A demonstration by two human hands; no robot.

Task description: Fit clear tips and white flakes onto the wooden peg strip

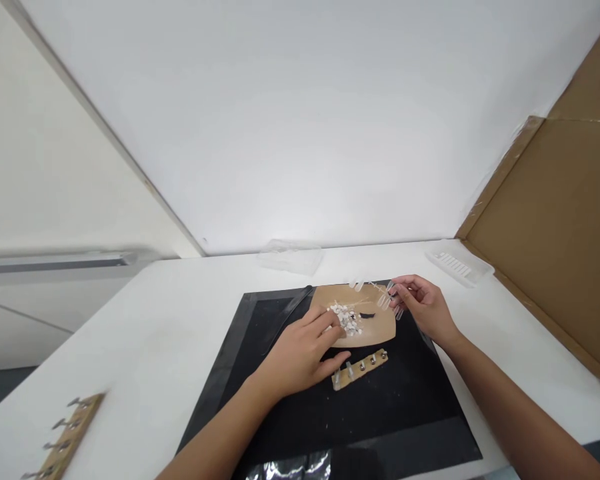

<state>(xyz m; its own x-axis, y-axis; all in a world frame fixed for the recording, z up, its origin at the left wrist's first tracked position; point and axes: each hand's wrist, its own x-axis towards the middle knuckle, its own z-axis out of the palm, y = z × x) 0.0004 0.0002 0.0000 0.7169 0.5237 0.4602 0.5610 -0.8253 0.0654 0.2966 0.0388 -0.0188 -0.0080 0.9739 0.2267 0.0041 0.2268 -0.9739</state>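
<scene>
My right hand [423, 305] pinches a clear plastic sprue with nail-tip-shaped pieces [383, 300], held above the right side of a tan, shallow tray [380, 333]. My left hand [307, 343] reaches over the tray's left side. Its fingers are apart, the fingertips at a heap of small white pieces [347, 319], and the thumb points to the right. A small black strip [367, 315] lies beside the heap. Just below the tray, near my left thumb, is a wooden strip [357, 371] with several round metal studs and clear tips on it.
Under the tray lies a black mat [380, 413] on the white table [145, 333]. A thin black tool [290, 313] rests on the mat's left. Behind are a clear plastic box [290, 257] and a white slotted tray [459, 263]. Another wooden strip with metal pegs [73, 433] lies front left.
</scene>
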